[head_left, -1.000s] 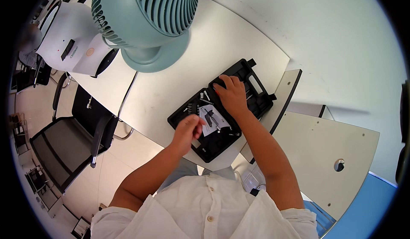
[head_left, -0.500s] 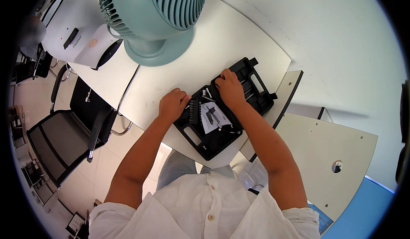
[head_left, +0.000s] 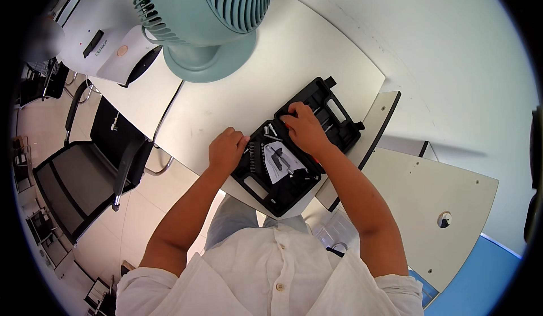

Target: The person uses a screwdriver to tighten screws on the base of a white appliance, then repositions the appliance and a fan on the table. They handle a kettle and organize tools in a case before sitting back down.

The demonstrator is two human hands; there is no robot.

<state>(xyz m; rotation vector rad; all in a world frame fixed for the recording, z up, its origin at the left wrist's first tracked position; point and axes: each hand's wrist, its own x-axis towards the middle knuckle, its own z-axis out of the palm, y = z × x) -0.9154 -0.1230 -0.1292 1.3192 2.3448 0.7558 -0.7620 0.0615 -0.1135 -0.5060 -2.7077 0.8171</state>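
A black plastic tool case (head_left: 275, 200) lies opened out on the white desk, its two halves spread apart. In the nearer half are a row of dark bits or sockets (head_left: 252, 159), some small silvery pieces, and a white printed sheet (head_left: 281, 161) with a picture of a tool. My left hand (head_left: 226, 150) is closed at this half's left edge, fingers curled against the rim. Over the other half, my right hand (head_left: 306, 128) has its fingers bent inward. A sliver of red-orange shows at its fingertips; the hand hides the rest. Slim metal shafts (head_left: 326, 125) lie beside it.
A green fan (head_left: 209, 61) stands on the white desk (head_left: 203, 107), beside a white appliance (head_left: 107, 39). A black mesh chair (head_left: 79, 174) is at the left. To the right are a wall and a lower white panel (head_left: 418, 191) with a round hole.
My right hand has shifted slightly within the case's farther half, and red-orange now shows at its fingers. My left hand stays at the case's edge.
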